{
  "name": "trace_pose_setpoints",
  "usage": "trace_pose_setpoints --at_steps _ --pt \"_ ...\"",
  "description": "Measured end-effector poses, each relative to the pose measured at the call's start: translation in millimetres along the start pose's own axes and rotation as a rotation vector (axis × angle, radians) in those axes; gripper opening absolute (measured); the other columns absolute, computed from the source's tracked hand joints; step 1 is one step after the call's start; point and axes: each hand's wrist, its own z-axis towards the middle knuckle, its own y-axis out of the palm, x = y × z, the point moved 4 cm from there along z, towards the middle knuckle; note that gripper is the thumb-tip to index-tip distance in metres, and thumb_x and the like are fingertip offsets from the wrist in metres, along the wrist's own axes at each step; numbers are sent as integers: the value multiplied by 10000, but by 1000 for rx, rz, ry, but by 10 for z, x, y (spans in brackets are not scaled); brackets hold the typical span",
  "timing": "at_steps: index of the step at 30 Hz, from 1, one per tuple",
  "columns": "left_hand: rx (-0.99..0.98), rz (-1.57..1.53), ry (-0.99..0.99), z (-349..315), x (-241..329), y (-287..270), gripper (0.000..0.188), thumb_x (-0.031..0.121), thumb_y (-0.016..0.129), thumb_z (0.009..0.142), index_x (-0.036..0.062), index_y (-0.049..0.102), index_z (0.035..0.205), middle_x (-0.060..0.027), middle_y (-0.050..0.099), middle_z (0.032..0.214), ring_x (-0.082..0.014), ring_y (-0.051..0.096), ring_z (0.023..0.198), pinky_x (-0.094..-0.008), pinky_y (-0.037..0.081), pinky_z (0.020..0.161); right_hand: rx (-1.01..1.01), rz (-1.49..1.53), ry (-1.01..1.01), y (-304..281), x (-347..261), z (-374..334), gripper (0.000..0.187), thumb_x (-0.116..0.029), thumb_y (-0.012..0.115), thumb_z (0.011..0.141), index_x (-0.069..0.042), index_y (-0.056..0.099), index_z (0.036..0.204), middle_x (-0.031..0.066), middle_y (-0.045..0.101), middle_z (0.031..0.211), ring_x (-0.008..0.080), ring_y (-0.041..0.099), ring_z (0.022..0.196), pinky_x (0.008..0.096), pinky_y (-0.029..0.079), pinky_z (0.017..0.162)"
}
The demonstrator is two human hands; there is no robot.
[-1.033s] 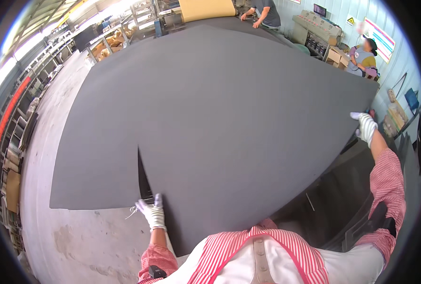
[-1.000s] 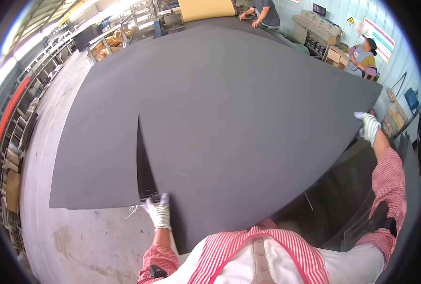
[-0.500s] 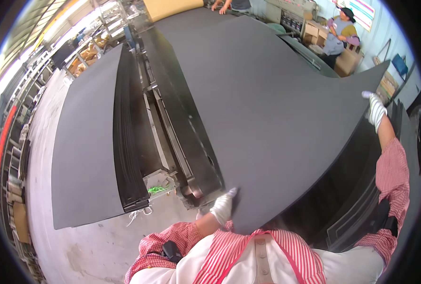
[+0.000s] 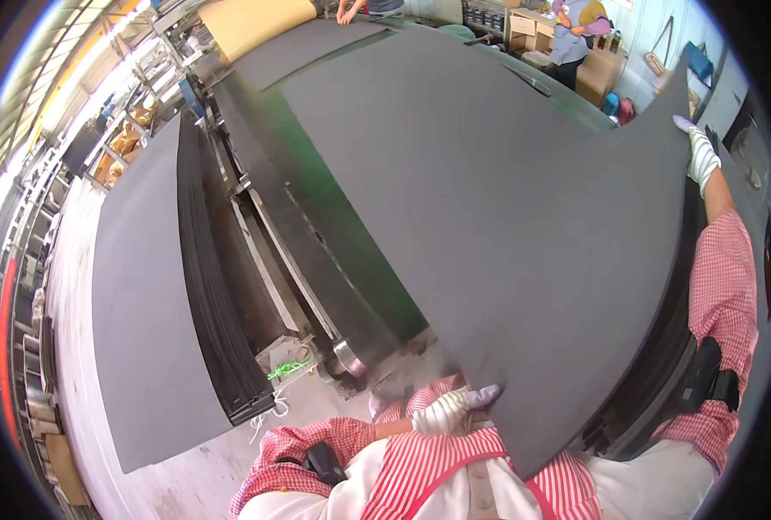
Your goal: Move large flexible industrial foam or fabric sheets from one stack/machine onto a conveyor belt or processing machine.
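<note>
A large dark grey flexible sheet (image 4: pixel 507 199), foam or rubber by its look, spreads before me, with its near part against my apron. My left hand (image 4: pixel 455 409), in a white wrapped glove with pale fingertips, pinches its near left edge, thumb on top and the other fingers mostly hidden underneath. Far out to the right, my right hand (image 4: pixel 700 154), gloved the same way, is closed on the sheet's right edge, where a corner curls upward. Beyond the sheet's far end lies a second grey sheet (image 4: pixel 307 48), with a strip of table between them.
A long machine table with a green-black surface (image 4: pixel 351 234) runs along the left. Beside it stands a stack of grey sheets (image 4: pixel 156 295). Dark sheets (image 4: pixel 641 399) are at my right. A co-worker's hands (image 4: pixel 347 12) are at the far end; another person (image 4: pixel 569 39) stands by cardboard boxes (image 4: pixel 531 30).
Both hands have drawn the sheet toward me and to the right. A gap now shows between it and the far sheet, and more of the table is uncovered. My view has shifted too.
</note>
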Motion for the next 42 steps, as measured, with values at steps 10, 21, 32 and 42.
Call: trace_pose_setpoints --at_steps 10,21,32,42 --pt "306 163 533 616 867 -1088 255 111 616 816 30 546 1048 -90 614 972 -234 609 853 -371 524 716 -257 -312 -69 922 554 -159 680 -142 627 723 -107 342 1340 86 435 1286 260 467 1043 412 328 923" --pt "1118 1325 806 -86 2422 -1481 796 436 620 786 25 254 1361 -216 326 1374 -288 310 1288 -354 242 1058 -766 -643 838 2525 1599 -990 433 -302 633 825 25 539 1093 83 603 773 68 491 549 186 401 468" --pt "2235 1419 418 -3687 388 -2911 814 385 702 678 118 317 1344 -135 319 1391 -376 307 1257 -503 272 1011 -1912 -260 622 5635 3678 -3258 518 -243 546 892 0 362 1311 69 586 1090 128 530 987 233 425 864" --pt "1885 1554 1108 -4725 1433 -1111 229 259 560 818 48 644 855 -136 597 619 -275 579 537 -327 481 515 -1629 -331 816 6124 3474 -5502 627 -388 588 840 -52 364 1319 128 525 1219 169 543 1046 269 438 895"
